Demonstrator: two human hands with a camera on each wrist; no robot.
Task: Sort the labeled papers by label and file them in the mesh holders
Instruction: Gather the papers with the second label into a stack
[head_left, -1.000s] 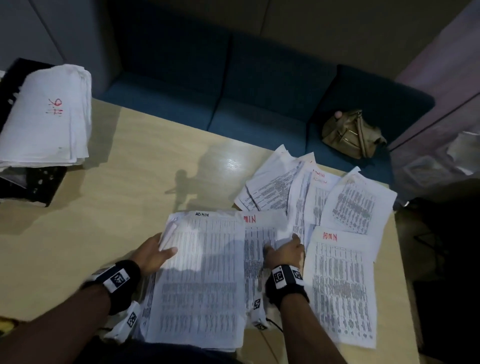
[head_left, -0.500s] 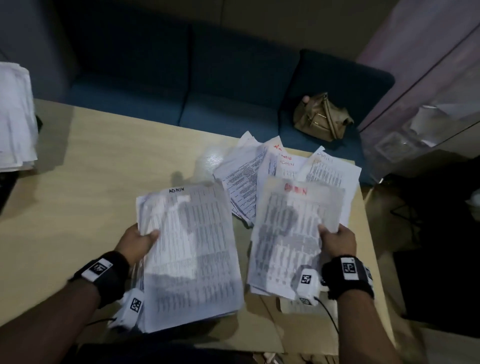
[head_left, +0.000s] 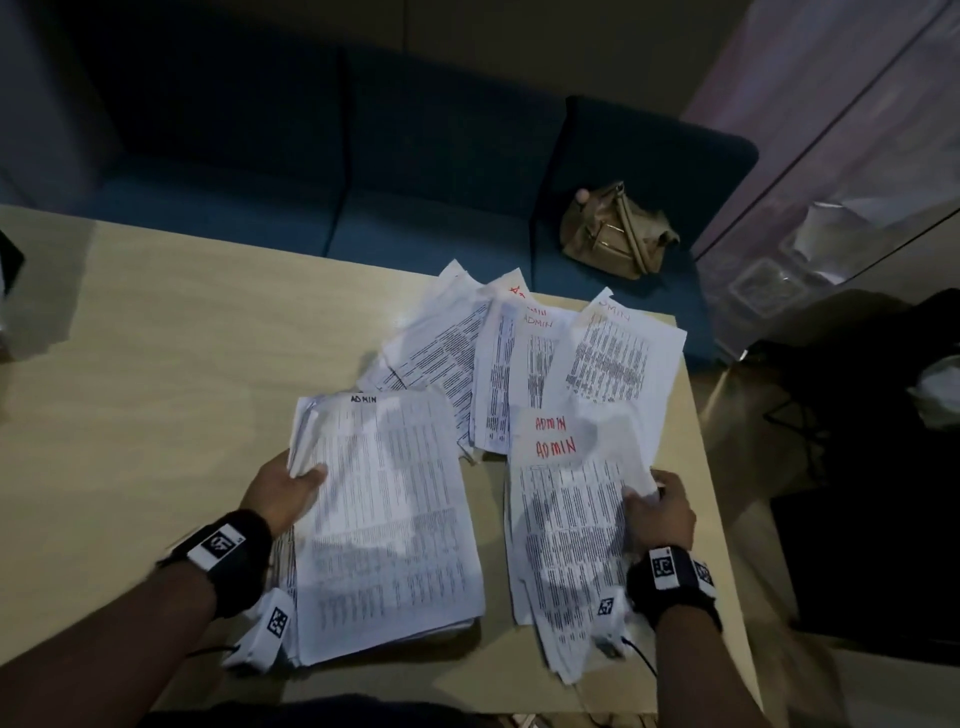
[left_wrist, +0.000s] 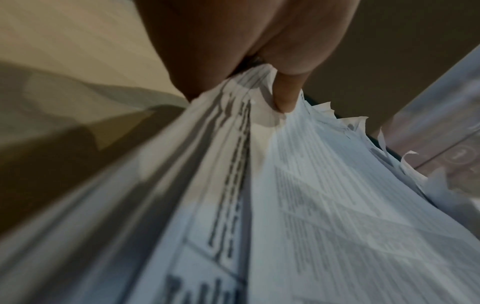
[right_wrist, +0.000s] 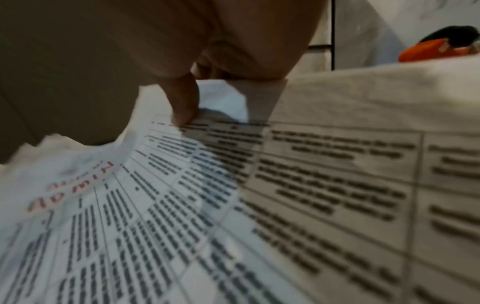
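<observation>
My left hand (head_left: 291, 488) grips the left edge of a thick stack of printed sheets (head_left: 387, 519) headed ADMIN in black, thumb on top (left_wrist: 284, 96). My right hand (head_left: 657, 506) pinches the right edge of a thinner sheaf (head_left: 566, 525) marked ADMIN in red (right_wrist: 70, 197), thumb pressing down on the top sheet (right_wrist: 184, 107). Behind both lies a fanned spread of more ADMIN sheets (head_left: 524, 353) on the light wooden table (head_left: 182, 364). No mesh holder shows in full.
A blue sofa (head_left: 415, 171) runs behind the table, with a tan bag (head_left: 615, 234) on its seat. The table's right edge is close to my right hand. A dark object (head_left: 10, 260) pokes in at the far left edge. Dark bags sit on the floor at right (head_left: 872, 467).
My right hand has picked red-labelled ADMIN sheets off the table and holds them beside the left stack. The view has swung right, so the filed papers at left have gone out of sight.
</observation>
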